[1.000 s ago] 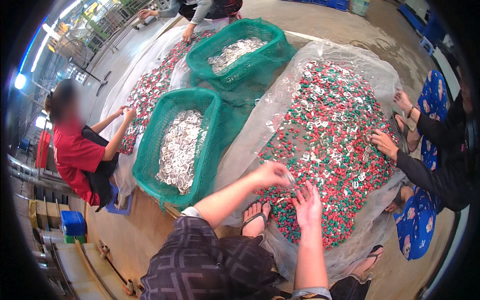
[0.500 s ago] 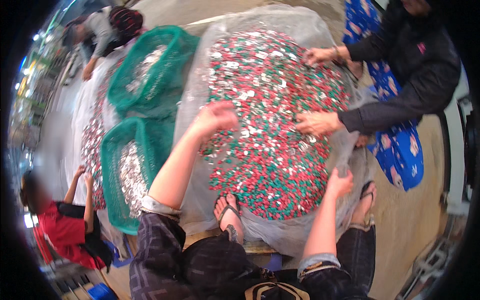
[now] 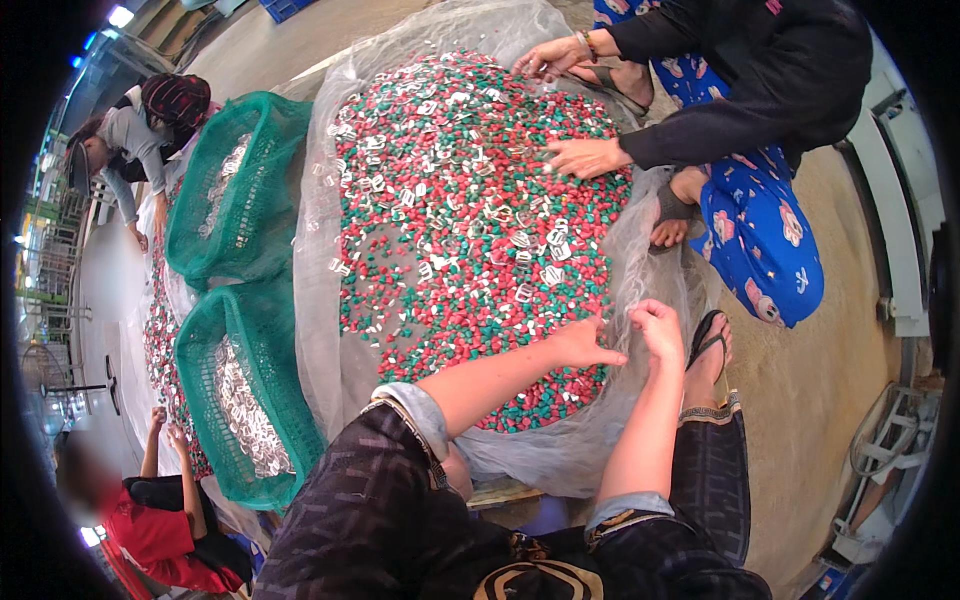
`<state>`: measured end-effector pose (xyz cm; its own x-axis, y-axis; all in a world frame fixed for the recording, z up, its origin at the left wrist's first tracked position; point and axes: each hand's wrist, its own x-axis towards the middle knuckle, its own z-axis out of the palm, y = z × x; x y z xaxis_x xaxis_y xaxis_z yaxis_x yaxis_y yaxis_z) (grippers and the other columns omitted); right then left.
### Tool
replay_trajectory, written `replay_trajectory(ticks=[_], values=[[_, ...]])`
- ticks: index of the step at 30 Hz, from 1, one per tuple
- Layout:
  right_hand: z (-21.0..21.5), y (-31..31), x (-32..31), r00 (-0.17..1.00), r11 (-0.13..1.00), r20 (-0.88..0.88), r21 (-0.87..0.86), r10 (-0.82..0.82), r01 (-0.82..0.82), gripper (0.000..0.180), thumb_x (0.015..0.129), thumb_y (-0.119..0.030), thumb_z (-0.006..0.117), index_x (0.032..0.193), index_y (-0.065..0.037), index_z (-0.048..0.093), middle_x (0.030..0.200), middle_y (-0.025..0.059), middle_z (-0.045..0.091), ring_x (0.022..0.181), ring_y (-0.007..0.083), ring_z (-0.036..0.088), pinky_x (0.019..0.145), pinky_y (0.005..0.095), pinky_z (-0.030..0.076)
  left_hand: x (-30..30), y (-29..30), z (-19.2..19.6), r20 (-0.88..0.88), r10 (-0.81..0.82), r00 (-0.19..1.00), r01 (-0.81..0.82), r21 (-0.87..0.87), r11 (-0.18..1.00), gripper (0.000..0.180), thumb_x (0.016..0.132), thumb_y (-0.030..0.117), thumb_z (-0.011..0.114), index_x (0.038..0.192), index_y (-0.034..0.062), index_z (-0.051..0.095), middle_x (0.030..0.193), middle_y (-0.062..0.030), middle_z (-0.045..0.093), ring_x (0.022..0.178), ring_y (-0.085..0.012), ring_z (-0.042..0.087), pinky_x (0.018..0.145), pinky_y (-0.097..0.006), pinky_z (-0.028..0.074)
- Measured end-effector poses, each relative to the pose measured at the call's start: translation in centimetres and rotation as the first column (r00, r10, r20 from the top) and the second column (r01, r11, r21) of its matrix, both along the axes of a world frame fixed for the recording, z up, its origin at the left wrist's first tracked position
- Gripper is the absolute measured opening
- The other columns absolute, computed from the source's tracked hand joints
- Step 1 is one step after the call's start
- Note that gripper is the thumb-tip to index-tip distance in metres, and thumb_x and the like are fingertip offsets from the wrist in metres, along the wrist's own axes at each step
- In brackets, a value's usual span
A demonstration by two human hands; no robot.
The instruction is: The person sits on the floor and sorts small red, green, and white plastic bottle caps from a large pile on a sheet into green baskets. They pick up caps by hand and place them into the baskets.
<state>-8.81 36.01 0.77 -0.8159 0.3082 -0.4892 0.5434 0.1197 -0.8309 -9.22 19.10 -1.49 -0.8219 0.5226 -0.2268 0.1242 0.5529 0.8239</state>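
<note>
Before me a broad pile of small red, green and white pieces (image 3: 480, 320) lies on a pale mesh sheet (image 3: 318, 220). White, flat, slotted buckles (image 3: 551, 275) are scattered through it, mostly over its far part and middle. Above the pile's near right side is my left hand (image 3: 585, 343), open, its thumb stretched toward my other hand. My right hand (image 3: 660, 328), just beside it over the sheet's right edge, is closed in a pinch; what its fingers hold, if anything, is too small to make out.
Two green baskets (image 3: 190, 400) with white buckles stand left of the pile. Across at the right, a person in dark sleeves (image 3: 740, 130) has both hands on the pile. Two more people, one in a red shirt (image 3: 150, 530), work along another pile at the left.
My left hand has come from the pile's left side across to the right, close to my right hand. My right hand has risen slightly and pinches. The view has shifted.
</note>
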Motion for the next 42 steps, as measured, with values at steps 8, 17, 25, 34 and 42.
replay_trajectory(ticks=[8,17,25,34,42], values=[[-0.9,1.2,1.0,0.995,0.990,-0.004,-0.092,-0.104,0.103,0.008,0.071,-0.013,0.065,0.075,-0.006,0.062,0.072,0.0009,0.058,0.070,0.0146,0.055,0.065,0.0265,0.041,-1.9,-2.0,-1.8,0.198,-0.210,0.957,0.185,0.136,0.973,0.016,0.076,0.010,0.064,0.091,0.0039,0.059,0.066,-0.0044,0.061,0.058,-0.0102,0.058,0.054,-0.027,0.046],[-7.3,4.6,2.2,0.949,0.854,0.115,0.478,-0.292,0.205,0.049,0.072,-0.036,0.069,0.099,0.004,0.060,0.110,0.0194,0.056,0.095,0.0219,0.056,0.077,0.0360,0.045,-0.3,-2.7,-0.3,0.307,-0.147,0.940,0.099,0.169,0.981,0.063,0.073,0.040,0.069,0.115,-0.0031,0.049,0.076,-0.0121,0.064,0.064,-0.0167,0.062,0.060,-0.029,0.050],[-2.3,3.1,-0.2,0.898,0.409,0.044,-0.880,-0.438,0.243,0.019,0.084,-0.023,0.057,0.086,-0.005,0.059,0.085,0.0062,0.062,0.081,0.0204,0.058,0.084,0.0428,0.044,1.5,2.2,-1.0,0.273,-0.116,0.955,0.061,0.202,0.977,0.043,0.076,0.032,0.064,0.102,-0.0015,0.057,0.091,-0.0211,0.062,0.090,-0.0303,0.060,0.081,-0.038,0.046],[-8.7,0.5,2.8,0.918,0.842,0.166,-0.365,-0.360,0.397,0.020,0.087,-0.021,0.051,0.094,-0.005,0.061,0.093,0.0116,0.063,0.087,0.0272,0.059,0.082,0.0401,0.045,0.7,2.1,7.9,0.151,0.050,0.987,-0.098,0.329,0.939,0.024,0.083,0.016,0.051,0.099,-0.0029,0.050,0.091,-0.0235,0.057,0.091,-0.0332,0.056,0.082,-0.040,0.042],[-9.6,-7.5,3.6,0.816,0.816,-0.071,0.142,0.573,-0.561,0.021,0.080,-0.016,0.055,0.096,-0.002,0.059,0.088,0.0149,0.061,0.081,0.0284,0.058,0.074,0.0383,0.044,0.6,2.5,12.0,0.325,0.084,0.942,-0.213,0.385,0.898,0.026,0.072,0.010,0.054,0.090,-0.0059,0.044,0.082,-0.0319,0.055,0.083,-0.0455,0.055,0.073,-0.048,0.044]])
